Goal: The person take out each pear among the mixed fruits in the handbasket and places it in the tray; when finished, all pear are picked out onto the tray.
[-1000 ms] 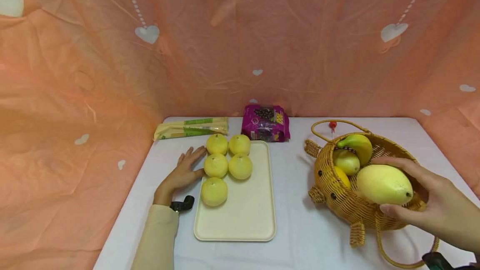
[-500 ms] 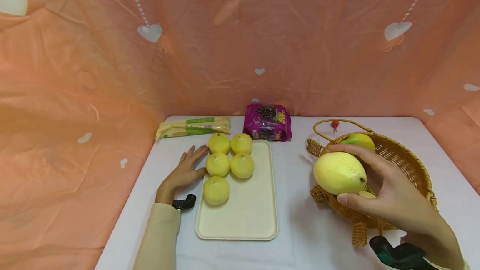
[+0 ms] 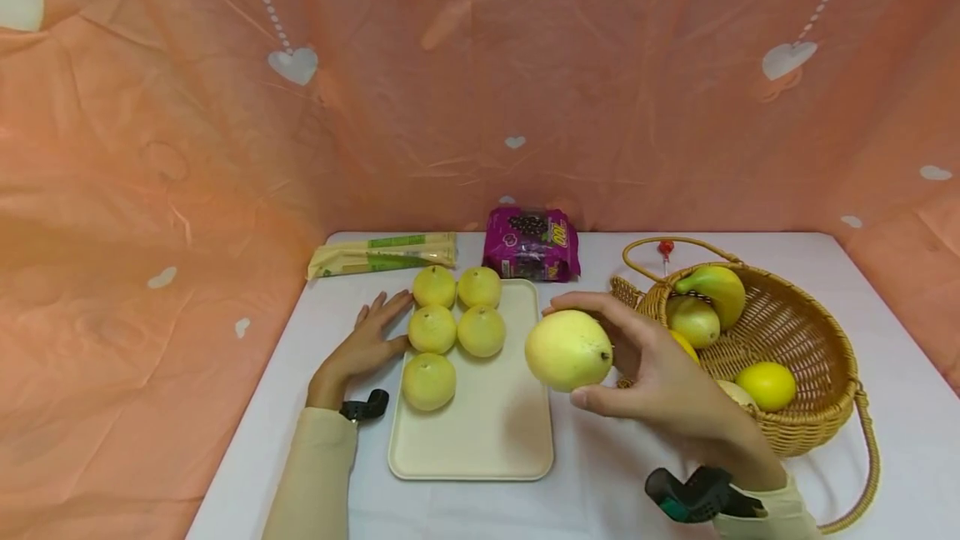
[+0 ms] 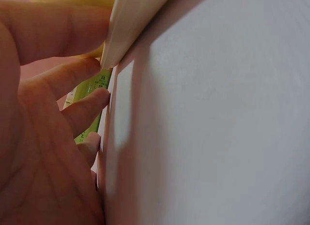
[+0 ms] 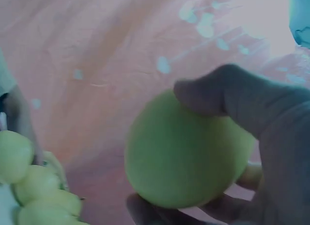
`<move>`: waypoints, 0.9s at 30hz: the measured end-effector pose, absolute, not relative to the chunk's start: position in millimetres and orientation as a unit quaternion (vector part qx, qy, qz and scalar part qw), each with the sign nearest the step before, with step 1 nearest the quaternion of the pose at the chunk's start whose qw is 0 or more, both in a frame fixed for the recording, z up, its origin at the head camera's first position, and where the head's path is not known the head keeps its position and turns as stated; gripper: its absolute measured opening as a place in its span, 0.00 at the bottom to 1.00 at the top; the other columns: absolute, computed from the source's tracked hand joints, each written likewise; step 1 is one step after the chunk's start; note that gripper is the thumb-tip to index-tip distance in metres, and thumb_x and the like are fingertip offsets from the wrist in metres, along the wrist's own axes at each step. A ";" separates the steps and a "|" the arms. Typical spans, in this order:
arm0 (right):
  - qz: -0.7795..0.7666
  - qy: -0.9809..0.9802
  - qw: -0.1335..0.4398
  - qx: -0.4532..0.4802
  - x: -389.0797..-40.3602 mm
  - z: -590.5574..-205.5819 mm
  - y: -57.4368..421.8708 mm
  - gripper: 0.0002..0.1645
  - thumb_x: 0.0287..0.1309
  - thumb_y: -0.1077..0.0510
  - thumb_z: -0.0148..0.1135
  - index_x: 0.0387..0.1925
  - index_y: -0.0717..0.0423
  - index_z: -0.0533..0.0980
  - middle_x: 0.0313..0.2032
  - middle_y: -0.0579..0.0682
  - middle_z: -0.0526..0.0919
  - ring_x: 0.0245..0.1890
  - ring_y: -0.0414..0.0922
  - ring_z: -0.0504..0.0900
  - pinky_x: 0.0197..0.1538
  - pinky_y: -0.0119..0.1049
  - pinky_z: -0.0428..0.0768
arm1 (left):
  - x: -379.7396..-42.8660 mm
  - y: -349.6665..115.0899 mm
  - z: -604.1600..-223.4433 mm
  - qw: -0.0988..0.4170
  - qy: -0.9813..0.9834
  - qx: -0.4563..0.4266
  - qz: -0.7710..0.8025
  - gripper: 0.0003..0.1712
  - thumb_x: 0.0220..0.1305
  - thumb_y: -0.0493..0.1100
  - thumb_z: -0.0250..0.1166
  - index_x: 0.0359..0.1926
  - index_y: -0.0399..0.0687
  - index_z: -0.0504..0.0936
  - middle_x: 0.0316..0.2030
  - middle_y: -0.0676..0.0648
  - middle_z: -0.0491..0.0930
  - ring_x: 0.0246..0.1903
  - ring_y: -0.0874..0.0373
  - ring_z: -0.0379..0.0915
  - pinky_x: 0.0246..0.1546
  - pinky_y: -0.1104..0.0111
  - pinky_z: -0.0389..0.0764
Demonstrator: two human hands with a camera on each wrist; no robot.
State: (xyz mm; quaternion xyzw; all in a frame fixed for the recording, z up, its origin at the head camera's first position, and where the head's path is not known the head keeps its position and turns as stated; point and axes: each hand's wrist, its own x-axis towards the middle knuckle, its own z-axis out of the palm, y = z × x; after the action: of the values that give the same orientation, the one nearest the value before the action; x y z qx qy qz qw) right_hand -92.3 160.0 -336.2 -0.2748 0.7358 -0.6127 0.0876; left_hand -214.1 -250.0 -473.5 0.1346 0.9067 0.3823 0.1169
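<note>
A pale yellow oval fruit [image 3: 567,351] is held in my right hand [image 3: 660,373], raised over the tray's right edge in the head view. In the right wrist view, thumb and fingers curl round this smooth fruit [image 5: 186,152]. Several round pale yellow fruits [image 3: 429,382] sit on the left part of a cream rectangular tray [image 3: 495,440], in two columns. My left hand [image 3: 367,348] rests beside the tray with fingers spread. The left wrist view has its fingers [image 4: 63,31] at the tray's rim [image 4: 131,22].
To the right stands a wicker basket [image 3: 810,323] with an animal face, holding a green-yellow mango-like fruit [image 3: 716,294], a pear-like fruit [image 3: 693,322] and a lemon [image 3: 765,386]. Behind the tray lie a purple snack pack [image 3: 531,245] and a long green-and-cream packet [image 3: 382,255]. A red lollipop [image 3: 666,248] is behind the basket.
My right hand has carried the oval fruit left from above the basket to the tray's right edge, uncovering the lemon in the basket. My left hand has stayed at the tray.
</note>
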 end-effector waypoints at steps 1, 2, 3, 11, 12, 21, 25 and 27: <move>-0.612 0.738 0.083 -0.273 -93.7 -339.3 154.9 0.47 0.61 0.69 0.78 0.78 0.50 0.69 0.74 0.54 0.75 0.64 0.50 0.83 0.66 0.34 0.85 | -214.1 -249.9 -473.2 0.117 0.906 0.134 0.384 0.47 0.71 0.41 0.67 0.86 0.40 0.60 0.87 0.37 0.51 0.88 0.34 0.27 0.86 0.38 0.24; -0.611 0.740 0.079 -0.270 -94.7 -342.4 149.8 0.46 0.61 0.68 0.78 0.77 0.49 0.70 0.73 0.54 0.75 0.64 0.50 0.84 0.66 0.34 0.85 | -214.2 -250.0 -473.0 0.118 0.906 0.133 0.385 0.47 0.71 0.41 0.67 0.86 0.41 0.60 0.88 0.37 0.51 0.88 0.34 0.26 0.86 0.38 0.24; -0.607 0.744 0.070 -0.271 -96.1 -345.6 145.0 0.46 0.61 0.67 0.79 0.77 0.50 0.70 0.72 0.54 0.76 0.63 0.50 0.85 0.67 0.33 0.85 | -214.2 -250.1 -472.8 0.117 0.905 0.134 0.386 0.47 0.71 0.41 0.67 0.86 0.40 0.60 0.88 0.37 0.51 0.88 0.34 0.26 0.86 0.37 0.23; -0.610 0.746 0.068 -0.258 -99.1 -365.7 114.3 0.45 0.59 0.64 0.81 0.75 0.54 0.72 0.68 0.58 0.79 0.59 0.51 0.86 0.65 0.36 0.87 | -214.1 -250.1 -472.8 0.117 0.907 0.131 0.384 0.47 0.70 0.40 0.67 0.86 0.40 0.60 0.88 0.36 0.51 0.88 0.34 0.26 0.86 0.37 0.24; -0.612 0.745 0.071 -0.256 -99.2 -368.0 111.5 0.44 0.59 0.64 0.81 0.75 0.54 0.72 0.68 0.58 0.79 0.58 0.52 0.86 0.64 0.36 0.87 | -213.8 -250.0 -472.7 0.117 0.906 0.132 0.384 0.47 0.70 0.40 0.67 0.86 0.40 0.60 0.88 0.36 0.51 0.88 0.34 0.26 0.86 0.37 0.24; -0.619 0.752 0.096 -0.206 -109.2 -395.6 91.2 0.47 0.56 0.63 0.80 0.76 0.53 0.70 0.69 0.59 0.77 0.59 0.54 0.85 0.59 0.38 0.89 | -213.8 -250.2 -471.3 0.114 0.907 0.131 0.382 0.47 0.70 0.41 0.67 0.86 0.41 0.60 0.87 0.36 0.51 0.88 0.34 0.27 0.86 0.37 0.24; -0.619 0.754 0.117 -0.186 -114.0 -411.1 86.6 0.46 0.56 0.64 0.79 0.75 0.56 0.70 0.70 0.61 0.76 0.60 0.56 0.85 0.58 0.37 0.90 | -213.2 -250.0 -472.0 0.113 0.906 0.137 0.385 0.47 0.69 0.41 0.67 0.85 0.39 0.61 0.87 0.35 0.52 0.88 0.32 0.27 0.85 0.36 0.24; -0.615 0.758 0.120 -0.182 -115.7 -417.7 84.8 0.46 0.55 0.64 0.80 0.74 0.56 0.70 0.70 0.61 0.77 0.61 0.57 0.85 0.57 0.36 0.91 | -213.4 -249.7 -472.3 0.112 0.904 0.141 0.388 0.47 0.69 0.41 0.68 0.85 0.39 0.61 0.87 0.35 0.52 0.88 0.32 0.27 0.85 0.36 0.24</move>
State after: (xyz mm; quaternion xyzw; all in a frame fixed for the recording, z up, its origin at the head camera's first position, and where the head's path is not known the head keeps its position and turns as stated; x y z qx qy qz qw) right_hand -115.7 84.8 -417.7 -0.1825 0.7580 -0.6146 0.1201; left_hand -213.4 -249.7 -472.3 0.1407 0.9042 0.3875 0.1119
